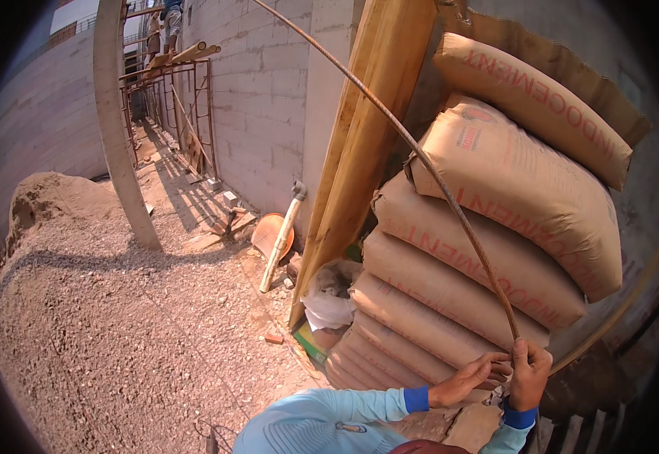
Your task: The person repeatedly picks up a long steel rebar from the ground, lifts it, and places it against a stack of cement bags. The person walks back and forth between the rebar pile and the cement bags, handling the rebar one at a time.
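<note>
A long, thin, rusty steel bar (450, 193) slants from the top of the view down to my hands. My right hand (530, 371) is closed round its lower end, with the thumb up along it. Just left of that grip, my left hand (467, 380) reaches across with its fingers stretched and slightly bent. Its fingertips are close to the right hand; whether they touch it or the bar I cannot tell. Behind the bar rises a stack of brown paper cement bags (480, 234). Both my sleeves are light blue with dark blue cuffs.
Wooden boards (367, 129) stand beside the bags. A pale pipe (280, 242) leans by an orange round container (267, 231). Gravel (133, 325) covers the ground at left, near a slanted post (117, 129). Far off, people stand on scaffolding (193, 98) along a block wall (257, 98).
</note>
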A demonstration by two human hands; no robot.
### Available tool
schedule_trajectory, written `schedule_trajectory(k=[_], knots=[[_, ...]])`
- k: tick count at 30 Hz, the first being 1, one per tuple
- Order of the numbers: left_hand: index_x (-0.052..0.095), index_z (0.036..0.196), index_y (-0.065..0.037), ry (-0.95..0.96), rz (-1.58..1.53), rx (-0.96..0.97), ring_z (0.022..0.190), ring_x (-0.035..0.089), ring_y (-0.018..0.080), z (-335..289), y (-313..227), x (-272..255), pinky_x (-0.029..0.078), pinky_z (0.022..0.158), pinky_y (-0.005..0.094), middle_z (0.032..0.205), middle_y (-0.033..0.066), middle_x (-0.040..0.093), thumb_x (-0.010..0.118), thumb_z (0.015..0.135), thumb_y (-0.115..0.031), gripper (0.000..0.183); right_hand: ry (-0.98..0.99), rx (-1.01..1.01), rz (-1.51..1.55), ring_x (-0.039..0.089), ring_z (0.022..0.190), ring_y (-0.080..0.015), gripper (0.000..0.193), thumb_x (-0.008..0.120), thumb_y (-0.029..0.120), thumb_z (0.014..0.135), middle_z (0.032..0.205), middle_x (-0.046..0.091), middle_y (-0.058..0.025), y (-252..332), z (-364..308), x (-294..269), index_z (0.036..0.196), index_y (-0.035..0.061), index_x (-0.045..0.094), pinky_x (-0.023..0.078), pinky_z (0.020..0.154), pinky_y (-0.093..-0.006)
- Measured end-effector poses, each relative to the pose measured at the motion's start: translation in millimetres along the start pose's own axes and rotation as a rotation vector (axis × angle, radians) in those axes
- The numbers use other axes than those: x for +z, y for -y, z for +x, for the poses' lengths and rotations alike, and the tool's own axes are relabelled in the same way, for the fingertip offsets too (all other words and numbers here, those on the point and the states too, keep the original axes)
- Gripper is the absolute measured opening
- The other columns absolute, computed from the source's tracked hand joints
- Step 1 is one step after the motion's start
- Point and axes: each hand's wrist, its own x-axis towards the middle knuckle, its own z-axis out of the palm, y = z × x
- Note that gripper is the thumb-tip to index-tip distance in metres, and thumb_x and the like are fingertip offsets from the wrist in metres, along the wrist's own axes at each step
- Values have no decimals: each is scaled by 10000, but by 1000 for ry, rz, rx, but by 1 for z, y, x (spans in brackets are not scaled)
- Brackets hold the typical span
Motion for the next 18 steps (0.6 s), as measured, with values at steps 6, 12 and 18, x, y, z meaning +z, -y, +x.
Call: schedule_trajectory(k=[6, 12, 18], knots=[[260, 1412, 26, 159, 206, -59, 1317, 341, 190, 4, 27, 22, 312, 1071, 337, 1397, 141, 394, 377, 1012, -323, 544, 59, -51, -116, 357, 507, -55, 485, 568, 343, 930, 533, 420, 31, -1, 4, 5, 582, 11, 505, 240, 459, -252], [366, 1347, 37, 147, 164, -23, 1199, 444, 179, 5, 59, 22, 357, 1015, 324, 1287, 122, 491, 388, 1010, -293, 473, 114, 16, -121, 336, 486, -56, 485, 568, 348, 928, 511, 394, 35, -12, -3, 1, 578, 20, 492, 226, 455, -246], [452, 1235, 42, 253, 221, -111, 1086, 503, 173, -6, 70, 39, 410, 935, 318, 1167, 115, 548, 399, 1003, -225, 358, 111, 120, -9, 392, 526, -69, 432, 589, 289, 913, 545, 459, 4, -12, -37, -27, 604, -5, 519, 275, 476, -257]])
